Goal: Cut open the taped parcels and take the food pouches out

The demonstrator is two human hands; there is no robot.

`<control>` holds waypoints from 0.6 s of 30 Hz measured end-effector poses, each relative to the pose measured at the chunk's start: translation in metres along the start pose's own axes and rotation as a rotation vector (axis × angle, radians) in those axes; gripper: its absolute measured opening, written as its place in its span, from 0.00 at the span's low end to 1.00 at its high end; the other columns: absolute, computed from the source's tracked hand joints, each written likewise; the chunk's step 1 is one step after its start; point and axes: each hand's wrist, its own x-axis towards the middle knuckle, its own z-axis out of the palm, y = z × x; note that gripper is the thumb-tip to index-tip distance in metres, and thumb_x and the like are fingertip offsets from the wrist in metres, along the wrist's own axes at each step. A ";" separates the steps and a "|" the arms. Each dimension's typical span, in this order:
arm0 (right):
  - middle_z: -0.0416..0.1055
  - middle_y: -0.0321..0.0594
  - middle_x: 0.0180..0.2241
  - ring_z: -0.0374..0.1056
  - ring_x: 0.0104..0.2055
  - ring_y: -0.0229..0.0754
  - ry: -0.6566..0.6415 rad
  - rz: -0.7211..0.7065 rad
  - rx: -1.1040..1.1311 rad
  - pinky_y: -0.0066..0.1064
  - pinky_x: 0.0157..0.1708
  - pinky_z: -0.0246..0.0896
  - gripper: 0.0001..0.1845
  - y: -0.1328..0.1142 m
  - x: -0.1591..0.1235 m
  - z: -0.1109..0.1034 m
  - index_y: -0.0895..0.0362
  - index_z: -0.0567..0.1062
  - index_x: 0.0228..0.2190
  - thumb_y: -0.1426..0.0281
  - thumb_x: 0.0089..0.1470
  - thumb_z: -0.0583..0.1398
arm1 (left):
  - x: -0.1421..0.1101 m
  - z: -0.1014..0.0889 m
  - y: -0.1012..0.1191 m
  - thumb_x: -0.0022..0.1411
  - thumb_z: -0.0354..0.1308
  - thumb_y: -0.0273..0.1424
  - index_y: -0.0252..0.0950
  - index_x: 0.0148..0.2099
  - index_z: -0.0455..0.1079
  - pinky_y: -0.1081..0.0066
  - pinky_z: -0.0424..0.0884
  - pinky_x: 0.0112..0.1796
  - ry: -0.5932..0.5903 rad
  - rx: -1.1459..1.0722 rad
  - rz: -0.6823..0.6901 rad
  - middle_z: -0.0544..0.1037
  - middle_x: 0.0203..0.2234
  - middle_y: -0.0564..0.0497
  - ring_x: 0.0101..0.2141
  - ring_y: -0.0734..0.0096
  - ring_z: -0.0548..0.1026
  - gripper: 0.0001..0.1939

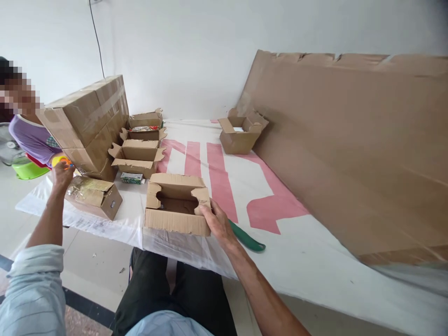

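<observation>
My left hand (63, 175) is closed on a yellow and orange ring (60, 160) that looks like a roll of tape. It is above the far left end of a closed carton (94, 193) with shiny clear tape over its top. My right hand (219, 221) grips the right end of an open cardboard box (178, 223), thumb on the notched flap and fingers on the outside. The box's flaps stand up and its inside looks bare. Partly behind my right wrist, a green curved handle (249, 239) lies on the cloth.
Taped cartons (87, 119) stand stacked at the left, near a person in a purple top (30, 137). Open boxes (136, 154) line up beside them, with a small green box (132, 178) in front. Another open box (238, 140) stands at the back by a large leaning cardboard sheet (357, 140).
</observation>
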 end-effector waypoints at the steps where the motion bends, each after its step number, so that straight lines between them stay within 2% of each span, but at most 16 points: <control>1: 0.85 0.48 0.47 0.78 0.49 0.59 -0.006 -0.006 0.022 0.45 0.50 0.73 0.35 0.001 0.000 0.000 0.54 0.81 0.51 0.41 0.57 0.60 | -0.010 0.001 0.001 0.53 0.66 0.34 0.35 0.50 0.76 0.50 0.77 0.56 0.053 0.029 0.011 0.85 0.46 0.40 0.52 0.45 0.80 0.21; 3: 0.85 0.49 0.54 0.78 0.55 0.60 -0.017 -0.022 0.074 0.47 0.55 0.73 0.39 0.004 0.000 0.000 0.53 0.79 0.60 0.42 0.56 0.61 | -0.040 0.006 0.005 0.57 0.67 0.37 0.37 0.53 0.78 0.49 0.74 0.63 0.070 0.084 0.085 0.84 0.53 0.39 0.58 0.44 0.79 0.21; 4: 0.84 0.48 0.57 0.77 0.58 0.61 -0.022 -0.028 0.100 0.48 0.58 0.72 0.41 0.005 0.001 0.000 0.52 0.78 0.63 0.43 0.56 0.62 | -0.058 0.011 0.008 0.59 0.67 0.40 0.39 0.53 0.79 0.49 0.74 0.64 -0.001 0.131 0.177 0.85 0.54 0.40 0.58 0.44 0.80 0.21; 6: 0.82 0.48 0.62 0.75 0.64 0.62 -0.036 -0.041 0.144 0.50 0.64 0.69 0.43 0.009 0.004 0.001 0.52 0.78 0.65 0.43 0.55 0.62 | -0.095 0.023 0.014 0.60 0.69 0.45 0.44 0.55 0.81 0.48 0.72 0.65 -0.240 0.247 0.378 0.84 0.58 0.42 0.62 0.41 0.78 0.23; 9: 0.79 0.48 0.67 0.72 0.69 0.63 -0.051 -0.056 0.201 0.52 0.69 0.66 0.44 0.011 0.005 0.003 0.52 0.77 0.67 0.42 0.57 0.63 | -0.136 0.036 0.020 0.57 0.72 0.44 0.51 0.60 0.80 0.39 0.69 0.66 -0.389 0.456 0.468 0.79 0.67 0.42 0.69 0.34 0.72 0.28; 11: 0.78 0.49 0.68 0.71 0.71 0.63 -0.068 -0.074 0.239 0.53 0.69 0.67 0.45 0.011 0.003 0.003 0.52 0.76 0.69 0.41 0.58 0.63 | -0.146 0.037 0.021 0.58 0.69 0.38 0.53 0.63 0.78 0.37 0.68 0.65 -0.414 0.540 0.472 0.76 0.70 0.42 0.71 0.33 0.70 0.29; 14: 0.79 0.52 0.66 0.72 0.70 0.65 -0.073 -0.104 0.297 0.55 0.67 0.69 0.49 0.010 -0.001 -0.002 0.53 0.77 0.69 0.36 0.57 0.65 | -0.143 0.023 0.017 0.58 0.64 0.34 0.54 0.64 0.77 0.38 0.70 0.63 -0.456 0.588 0.483 0.75 0.72 0.43 0.70 0.34 0.71 0.31; 16: 0.80 0.53 0.65 0.72 0.70 0.65 -0.105 -0.110 0.336 0.56 0.67 0.69 0.53 0.010 -0.003 -0.008 0.52 0.77 0.69 0.32 0.54 0.67 | -0.139 0.010 0.013 0.56 0.64 0.33 0.56 0.64 0.77 0.39 0.72 0.61 -0.490 0.611 0.490 0.76 0.71 0.45 0.69 0.34 0.73 0.32; 18: 0.79 0.54 0.65 0.71 0.70 0.64 -0.198 -0.104 0.369 0.55 0.68 0.69 0.58 0.013 -0.004 -0.014 0.51 0.76 0.69 0.29 0.48 0.70 | -0.140 -0.002 0.013 0.55 0.63 0.32 0.56 0.62 0.78 0.39 0.73 0.59 -0.503 0.642 0.487 0.78 0.68 0.45 0.65 0.34 0.76 0.31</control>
